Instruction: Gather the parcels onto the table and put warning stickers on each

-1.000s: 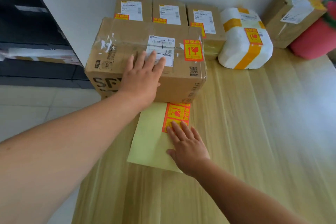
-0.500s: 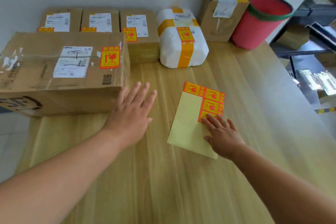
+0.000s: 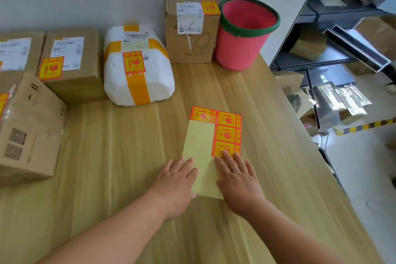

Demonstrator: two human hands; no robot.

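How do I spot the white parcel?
Look at the far edge of the wooden table, where parcels line the wall. Between a flat brown box and the upright box beside the pink bucket lies the white parcel. It alone is white and rounded, banded with orange tape.

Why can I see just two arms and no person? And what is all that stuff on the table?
The camera sits on the person's head and looks down, so you see only their arms. The left hand and right hand lie flat on a yellow sticker sheet with four orange warning stickers on it. Neither hand holds anything. The sheet lies on a wooden table. At the back stand brown cardboard boxes, a white parcel with orange tape, and a pink bucket. Those parcels already wear stickers.
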